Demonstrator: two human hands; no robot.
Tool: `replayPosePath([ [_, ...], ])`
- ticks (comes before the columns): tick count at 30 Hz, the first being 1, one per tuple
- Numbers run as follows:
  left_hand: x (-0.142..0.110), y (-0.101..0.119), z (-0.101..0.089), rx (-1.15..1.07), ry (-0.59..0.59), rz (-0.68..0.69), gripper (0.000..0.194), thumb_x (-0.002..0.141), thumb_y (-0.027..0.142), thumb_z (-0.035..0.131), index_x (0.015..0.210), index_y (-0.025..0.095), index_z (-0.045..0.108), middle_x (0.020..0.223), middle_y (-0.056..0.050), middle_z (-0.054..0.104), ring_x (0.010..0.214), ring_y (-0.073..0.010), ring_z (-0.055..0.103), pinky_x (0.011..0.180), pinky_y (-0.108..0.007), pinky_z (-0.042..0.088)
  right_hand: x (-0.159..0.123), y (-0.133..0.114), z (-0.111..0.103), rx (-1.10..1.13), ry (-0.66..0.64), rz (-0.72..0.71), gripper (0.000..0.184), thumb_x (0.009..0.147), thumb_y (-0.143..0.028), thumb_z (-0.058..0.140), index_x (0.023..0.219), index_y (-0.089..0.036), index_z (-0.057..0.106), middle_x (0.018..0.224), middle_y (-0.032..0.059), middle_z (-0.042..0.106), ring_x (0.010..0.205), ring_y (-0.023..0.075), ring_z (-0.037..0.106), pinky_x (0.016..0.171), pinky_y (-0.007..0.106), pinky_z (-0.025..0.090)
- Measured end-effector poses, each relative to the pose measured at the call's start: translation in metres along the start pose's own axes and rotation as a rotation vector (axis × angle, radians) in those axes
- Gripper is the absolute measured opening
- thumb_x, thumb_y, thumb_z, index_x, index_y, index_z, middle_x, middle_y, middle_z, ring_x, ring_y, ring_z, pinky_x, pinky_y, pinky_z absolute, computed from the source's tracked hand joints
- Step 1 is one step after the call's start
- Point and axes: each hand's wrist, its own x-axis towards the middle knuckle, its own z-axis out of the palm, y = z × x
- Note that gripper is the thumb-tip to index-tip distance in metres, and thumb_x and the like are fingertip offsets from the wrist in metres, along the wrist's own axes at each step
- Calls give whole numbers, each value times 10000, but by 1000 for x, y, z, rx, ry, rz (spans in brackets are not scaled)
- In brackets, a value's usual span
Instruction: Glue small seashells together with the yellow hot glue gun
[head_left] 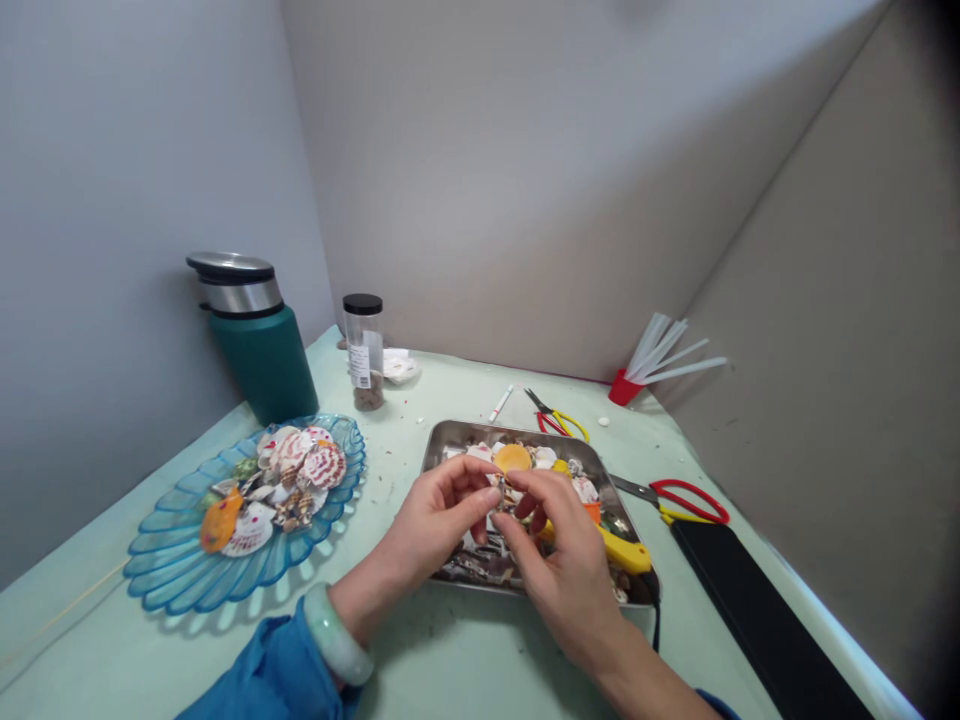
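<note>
My left hand (448,500) and my right hand (559,535) meet over a metal tray (634,535). Both are closed, thumb and fingers pinching one tiny piece (502,488) between them; its kind is too small to make out. Beneath the hands, the tray holds shells, among them an orange-yellow scallop shell (513,457), and dark small bits near its front edge. A tool with a yellow handle (628,552) lies across the tray's right side, partly hidden by my right hand. A black cord (658,610) hangs by that corner.
On the left stand a blue scalloped plate (157,575) of shells, a teal bottle (266,360) and a black-lidded jar (364,350). Behind and right of the tray lie scissors (559,415), more scissors (675,497), a red cup (624,388) of translucent sticks and a black slab (750,610).
</note>
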Motion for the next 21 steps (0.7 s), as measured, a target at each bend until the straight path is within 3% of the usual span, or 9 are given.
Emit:
replayPosePath([
  [21, -2, 4, -1, 4, -34, -21, 246, 775, 333, 674, 878, 134, 572, 704, 21, 573, 520, -64, 526, 525, -198, 418, -1, -1, -2, 16, -43, -83, 306, 865, -134, 574, 1163, -193, 536, 1100, 95, 559, 1032, 218, 539, 874, 358, 465],
])
